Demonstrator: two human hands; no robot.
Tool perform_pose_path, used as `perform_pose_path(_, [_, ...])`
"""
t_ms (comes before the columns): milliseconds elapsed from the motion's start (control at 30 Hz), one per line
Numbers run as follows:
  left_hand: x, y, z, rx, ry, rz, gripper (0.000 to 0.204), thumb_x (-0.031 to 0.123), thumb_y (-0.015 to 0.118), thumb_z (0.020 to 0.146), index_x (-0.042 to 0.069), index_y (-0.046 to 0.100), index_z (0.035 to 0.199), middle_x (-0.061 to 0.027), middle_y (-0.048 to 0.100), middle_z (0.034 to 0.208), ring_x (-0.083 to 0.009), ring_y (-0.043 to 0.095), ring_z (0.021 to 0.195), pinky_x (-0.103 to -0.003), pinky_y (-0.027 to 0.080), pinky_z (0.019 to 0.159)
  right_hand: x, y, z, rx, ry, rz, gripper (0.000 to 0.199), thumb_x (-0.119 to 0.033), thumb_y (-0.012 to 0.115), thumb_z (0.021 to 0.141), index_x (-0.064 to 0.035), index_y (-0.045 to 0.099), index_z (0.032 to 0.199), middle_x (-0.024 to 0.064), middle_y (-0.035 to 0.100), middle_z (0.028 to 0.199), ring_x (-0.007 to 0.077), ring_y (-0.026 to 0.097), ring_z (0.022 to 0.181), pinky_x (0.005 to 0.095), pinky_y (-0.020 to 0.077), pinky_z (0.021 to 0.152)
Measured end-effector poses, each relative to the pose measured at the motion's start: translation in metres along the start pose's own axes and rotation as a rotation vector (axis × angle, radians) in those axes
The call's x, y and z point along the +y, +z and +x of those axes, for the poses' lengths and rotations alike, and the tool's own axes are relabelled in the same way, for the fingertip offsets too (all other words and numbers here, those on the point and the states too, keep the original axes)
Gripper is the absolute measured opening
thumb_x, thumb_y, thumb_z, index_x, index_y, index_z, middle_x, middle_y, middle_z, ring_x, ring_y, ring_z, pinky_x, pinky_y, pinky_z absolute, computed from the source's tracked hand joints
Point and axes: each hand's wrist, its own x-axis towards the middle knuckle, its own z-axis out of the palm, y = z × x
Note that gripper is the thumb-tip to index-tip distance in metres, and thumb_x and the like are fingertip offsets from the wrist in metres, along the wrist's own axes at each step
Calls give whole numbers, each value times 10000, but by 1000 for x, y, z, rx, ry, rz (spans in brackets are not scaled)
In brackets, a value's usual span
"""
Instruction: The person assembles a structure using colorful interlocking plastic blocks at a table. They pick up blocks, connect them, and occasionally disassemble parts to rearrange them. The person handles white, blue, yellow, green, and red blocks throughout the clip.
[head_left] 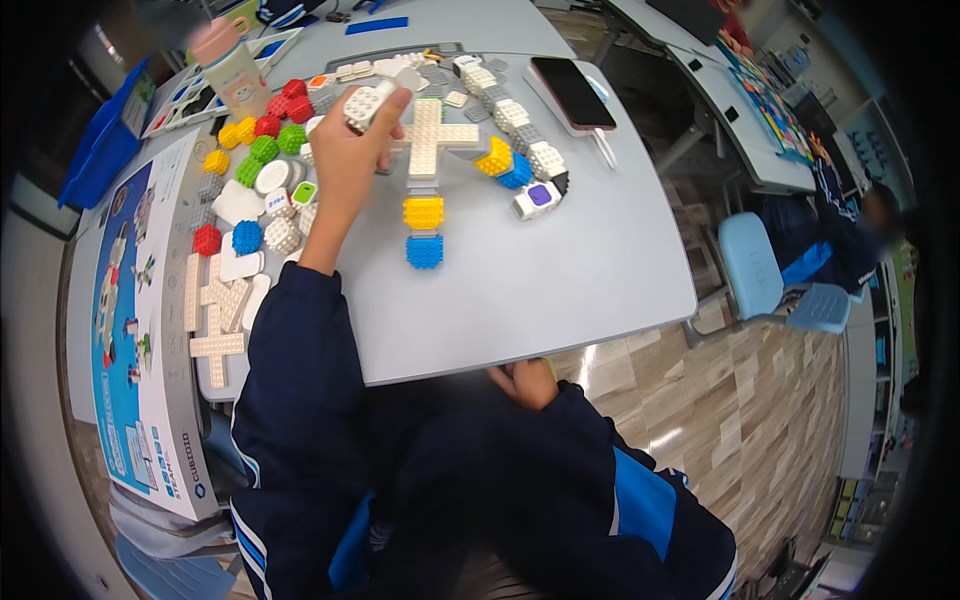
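Observation:
My left hand (pixel 345 165) is raised over the grey table (pixel 560 270) and grips a white studded cube block (pixel 362 104) between thumb and fingers. Just right of it lies a white cross-shaped plate (pixel 432 135), with a yellow block (pixel 423 212) and a blue block (pixel 424 251) lined up below it. My right hand (pixel 525 382) rests at the table's near edge, fingers curled under, holding nothing I can see. Both forearms wear dark blue sleeves.
Red, yellow, green and blue blocks (pixel 262 140) and white plates (pixel 215 315) lie at the left. A white block chain (pixel 520 135) curves at the right, near a phone (pixel 572 92). A kit box (pixel 135 320) and a pink bottle (pixel 232 68) stand left. A person sits far right.

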Motion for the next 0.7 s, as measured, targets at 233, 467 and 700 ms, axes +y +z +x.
perform_pose_path(233, [-1, 0, -1, 0, 32, 81, 288, 320, 738, 887, 40, 672, 900, 1, 626, 659, -25, 453, 456, -202, 324, 426, 6, 1, -16, 258, -453, 52, 202, -295, 727, 860, -113, 638, 862, 16, 665, 708, 185, 655, 584, 311, 511, 526])
perform_pose_path(467, [-4, 0, 0, 1, 38, 73, 257, 278, 719, 908, 29, 657, 921, -4, 631, 681, -19, 435, 460, -195, 300, 427, 73, -8, -58, 84, 78, 381, 200, -300, 665, 903, -101, 673, 916, 87, 679, 731, 248, 670, 614, 363, 522, 556])
perform_pose_path(700, [-10, -3, 1, 11, 60, 126, 275, 293, 660, 956, 18, 652, 959, -18, 627, 712, -26, 441, 482, -197, 306, 439, 219, -12, -69, -958, 626, 143, 438, -481, 588, 934, -91, 686, 1107, 57, 646, 728, 156, 578, 569, 298, 485, 548])
